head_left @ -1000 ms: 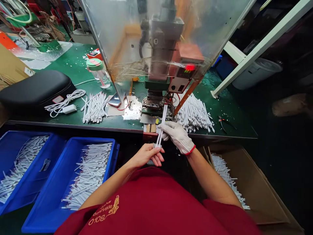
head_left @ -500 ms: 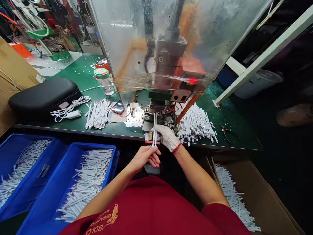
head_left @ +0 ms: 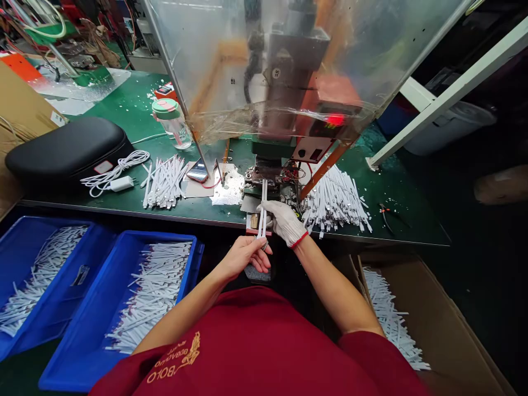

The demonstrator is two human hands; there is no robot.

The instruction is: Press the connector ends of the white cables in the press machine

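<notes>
Two white strips [head_left: 264, 206] run forward from the pinching left hand [head_left: 246, 257], through the gloved right hand's [head_left: 284, 221] grip.

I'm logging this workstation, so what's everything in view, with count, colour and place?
bench: one, green, centre
machine: one, grey and green, mid-bench
shield: one, clear, before machine
held strips: two, white, reaching machine
strip piles: two, white, either side of machine
cushion: one, black, bench left
charger: one, white, beside cushion
bottle: one, clear, green lid, left of shield
phone: one, dark screen, right of left pile
pliers: one, red and black, bench right
bins: two, blue, lower left, holding white strips
carton: one, brown, lower right, holding white strips
background clutter: unclear
shirt: one, dark red, bottom
left hand: one, bare, centre
right hand: one, white glove, centre
</notes>
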